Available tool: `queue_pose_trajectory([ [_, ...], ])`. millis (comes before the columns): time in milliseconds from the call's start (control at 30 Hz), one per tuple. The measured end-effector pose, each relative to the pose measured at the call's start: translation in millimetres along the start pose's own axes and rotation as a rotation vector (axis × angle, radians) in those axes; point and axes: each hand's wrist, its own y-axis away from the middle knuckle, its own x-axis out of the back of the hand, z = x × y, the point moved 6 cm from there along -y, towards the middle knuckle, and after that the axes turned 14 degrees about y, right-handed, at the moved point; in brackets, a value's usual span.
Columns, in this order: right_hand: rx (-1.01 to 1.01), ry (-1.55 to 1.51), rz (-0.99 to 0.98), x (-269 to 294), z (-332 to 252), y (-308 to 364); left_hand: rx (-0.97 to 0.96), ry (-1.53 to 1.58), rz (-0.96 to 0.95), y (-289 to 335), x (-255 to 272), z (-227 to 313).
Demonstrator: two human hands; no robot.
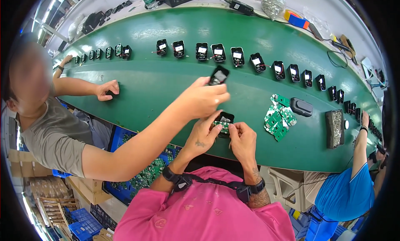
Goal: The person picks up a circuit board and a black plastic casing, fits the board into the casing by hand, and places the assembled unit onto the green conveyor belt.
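Close to the table's near edge, my left hand (202, 137) and my right hand (244, 142) hold a small green circuit board (223, 127) between them. The board sits at the opening of a black plastic housing (226, 117), which my left fingers also steady. Both thumbs are at the board's ends. Just beyond my hands, the co-worker on the left reaches across with one hand (208, 97) and grips another black housing (219, 74), slightly blurred. That person's other hand (109, 91) rests on the table around a small dark object.
Open black housings (201, 51) stand in a long row along the green table (166, 26). To my right lie loose circuit boards (279, 118), a closed black case (301, 107) and a tray of small metal parts (335, 129). Another person in blue (346, 195) works farther right.
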Motion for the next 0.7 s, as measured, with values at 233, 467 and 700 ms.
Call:
queue_pose_trajectory([
  [233, 0.382, 0.331, 0.284, 11, 20, 21, -1.553, -1.819, -0.621, -23, -147, 83],
  [467, 0.189, 0.237, -0.109, -11, 79, 38, -1.07, -1.027, -0.971, -8, -210, 74],
  [700, 0.184, 0.165, -0.148, 69, 56, 83, -1.672, -1.378, -0.893, 17, -243, 46],
])
